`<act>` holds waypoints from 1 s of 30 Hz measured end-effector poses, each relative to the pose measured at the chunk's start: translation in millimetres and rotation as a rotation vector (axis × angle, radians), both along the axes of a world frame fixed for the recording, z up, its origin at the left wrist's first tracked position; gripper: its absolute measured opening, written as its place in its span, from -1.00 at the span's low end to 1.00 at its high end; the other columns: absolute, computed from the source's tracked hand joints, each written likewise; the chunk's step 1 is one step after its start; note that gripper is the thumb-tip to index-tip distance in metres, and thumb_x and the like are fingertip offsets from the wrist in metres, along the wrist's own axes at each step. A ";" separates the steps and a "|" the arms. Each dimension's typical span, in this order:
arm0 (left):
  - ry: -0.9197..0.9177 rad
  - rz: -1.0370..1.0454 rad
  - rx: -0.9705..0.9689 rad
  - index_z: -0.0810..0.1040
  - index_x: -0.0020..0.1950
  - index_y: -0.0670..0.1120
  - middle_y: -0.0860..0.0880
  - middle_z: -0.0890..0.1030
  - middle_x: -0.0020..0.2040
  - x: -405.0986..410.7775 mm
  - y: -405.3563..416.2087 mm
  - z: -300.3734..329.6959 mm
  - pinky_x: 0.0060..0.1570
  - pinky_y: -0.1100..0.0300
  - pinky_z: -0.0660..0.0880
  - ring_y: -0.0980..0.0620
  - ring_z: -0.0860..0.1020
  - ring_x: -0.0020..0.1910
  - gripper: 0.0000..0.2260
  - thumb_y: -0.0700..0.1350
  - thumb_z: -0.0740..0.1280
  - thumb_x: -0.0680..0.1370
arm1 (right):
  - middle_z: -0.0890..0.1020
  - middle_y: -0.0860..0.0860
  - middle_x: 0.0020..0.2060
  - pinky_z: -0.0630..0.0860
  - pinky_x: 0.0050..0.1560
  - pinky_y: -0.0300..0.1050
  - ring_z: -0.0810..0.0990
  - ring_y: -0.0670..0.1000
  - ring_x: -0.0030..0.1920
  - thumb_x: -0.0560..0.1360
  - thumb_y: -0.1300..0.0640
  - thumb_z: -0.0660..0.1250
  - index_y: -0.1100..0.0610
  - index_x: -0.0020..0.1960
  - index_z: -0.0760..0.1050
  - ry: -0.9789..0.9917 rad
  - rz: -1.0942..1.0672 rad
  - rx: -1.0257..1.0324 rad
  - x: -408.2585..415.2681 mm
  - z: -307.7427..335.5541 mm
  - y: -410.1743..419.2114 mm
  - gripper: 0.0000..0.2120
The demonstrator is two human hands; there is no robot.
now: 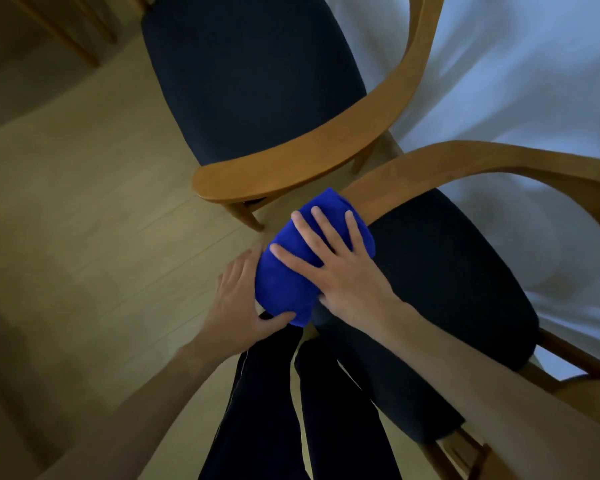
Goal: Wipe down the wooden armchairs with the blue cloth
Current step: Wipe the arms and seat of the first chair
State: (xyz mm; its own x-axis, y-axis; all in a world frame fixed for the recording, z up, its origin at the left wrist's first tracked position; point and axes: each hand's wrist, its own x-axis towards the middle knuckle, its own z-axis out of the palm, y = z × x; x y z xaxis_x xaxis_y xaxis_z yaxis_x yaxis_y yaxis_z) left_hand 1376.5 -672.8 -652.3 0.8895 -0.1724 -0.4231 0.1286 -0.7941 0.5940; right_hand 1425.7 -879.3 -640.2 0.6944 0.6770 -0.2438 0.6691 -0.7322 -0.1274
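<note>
The right hand (340, 271) lies flat with fingers spread, pressing the blue cloth (305, 268) onto the near armchair's (465, 161) wooden armrest. The left hand (243, 299) cups the cloth's side (thumb curled under its lower edge). Just beyond stands a second armchair (291, 164) with a dark seat, on pale wooden floor (101, 202)

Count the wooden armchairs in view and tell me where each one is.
2. The far armchair stands at upper centre, seat fully visible. The near armchair is lower right, its armrest end under the blue cloth and both hands. More may be out of frame.
</note>
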 end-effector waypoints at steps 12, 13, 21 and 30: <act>-0.035 0.273 0.062 0.11 0.53 0.07 0.11 0.40 0.24 -2.3 23.3 -16.5 0.24 0.16 0.22 0.11 0.32 0.26 -0.18 -0.19 0.44 0.38 | 0.08 0.07 0.58 -0.15 0.40 0.51 -0.04 0.19 0.58 0.32 -0.49 0.23 -0.20 0.56 0.04 -0.040 0.191 0.040 48.0 -11.5 -23.5 -0.09; -0.057 0.287 0.054 0.15 0.51 0.06 0.15 0.41 0.21 4.5 19.2 -16.5 0.22 0.18 0.24 0.13 0.34 0.24 -0.24 -0.21 0.42 0.39 | 0.06 0.06 0.58 -0.17 0.40 0.51 -0.04 0.17 0.58 0.32 -0.50 0.22 -0.21 0.57 0.01 -0.054 0.166 0.026 57.3 -11.1 -36.3 -0.08; -0.247 0.358 -0.129 0.33 0.36 -0.06 0.06 0.56 0.04 24.0 -10.7 -9.3 0.03 0.36 0.37 0.23 0.44 0.02 -0.46 -0.31 0.36 0.42 | 0.09 0.16 0.56 -0.09 0.40 0.52 0.02 0.25 0.56 0.26 -0.46 0.32 -0.13 0.58 0.01 -0.091 -0.106 -0.145 91.4 4.7 -92.8 0.03; -0.019 0.377 -0.054 0.35 0.33 0.02 0.10 0.55 0.11 -1.7 11.3 -9.5 0.10 0.22 0.39 0.13 0.49 0.11 -0.49 -0.38 0.28 0.46 | -0.06 0.21 0.56 -0.25 0.38 0.51 -0.24 0.35 0.53 0.31 -0.19 0.49 -0.12 0.55 0.03 0.096 0.103 -0.003 -6.5 1.5 22.1 -0.03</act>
State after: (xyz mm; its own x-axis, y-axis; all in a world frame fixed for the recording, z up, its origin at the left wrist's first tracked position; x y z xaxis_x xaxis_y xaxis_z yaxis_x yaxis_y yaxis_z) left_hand 1374.9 -661.5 -661.8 0.9022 0.1473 -0.4053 0.3947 -0.6607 0.6385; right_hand 1419.2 -857.1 -638.7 0.5945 0.7430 -0.3073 0.7259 -0.6604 -0.1923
